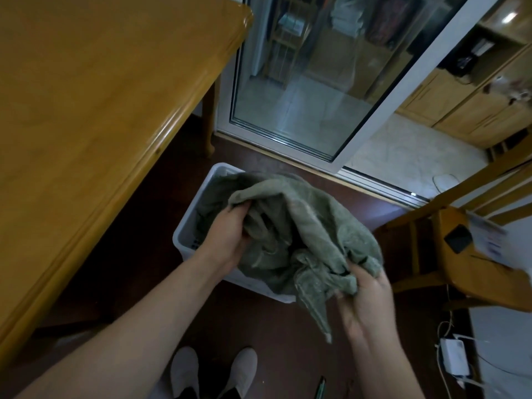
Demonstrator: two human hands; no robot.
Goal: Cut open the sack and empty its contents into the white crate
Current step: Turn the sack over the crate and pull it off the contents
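Scene: I look down from a head camera at a dark red floor (259,326) between a wooden worktop (100,96) on my left and a wooden chair (460,254) on my right.

Sack: a grey-green woven sack (302,234) hangs bunched and crumpled directly over the white crate (184,240), covering most of its opening.

Crate: it stands on the floor just ahead of my feet; only its left wall and near corner show, and grey-green cloth appears inside at the far left. I cannot tell whether any contents have dropped in.

Left hand: my left hand (227,237) is closed on a fold of the sack at its upper left edge, fingers curled into the cloth.

Right hand: my right hand (365,295) is clamped on the gathered, knotted-looking end at the lower right; it is blurred.

Handling: I judge the sack soft and limp, creasing freely, with a coarse weave that should not slip. It sags little, so it seems light or nearly empty.

Where to hold: I would grip the bunched closed end high with the right hand and keep the open edge low over the crate with the left.

Risk: loose folds may trap contents, or spill them past the rim.
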